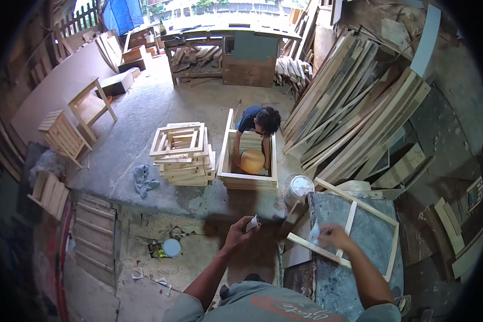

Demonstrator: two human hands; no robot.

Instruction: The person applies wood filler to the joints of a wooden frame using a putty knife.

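My left hand [240, 234] is closed around a small white object with a pointed tip [252, 223], perhaps a small bottle, held up in front of my body. My right hand [334, 238], smeared by motion, is over the near left side of a wooden frame [351, 217] with a crossbar. At its fingertips is a pale, bluish-white thing [314, 233], too blurred to name. The frame lies on a grey, stained worktable [327, 292], and its left corner sticks out past the table's edge.
Another person [247, 119] leans into stacked wooden frames [248, 181], hands beside a round orange-brown object [252, 161]. More frames [185, 155] are piled left of them, near a grey cloth [144, 180]. A white bucket [301, 186] stands by the table; long boards [354, 96] lean at right.
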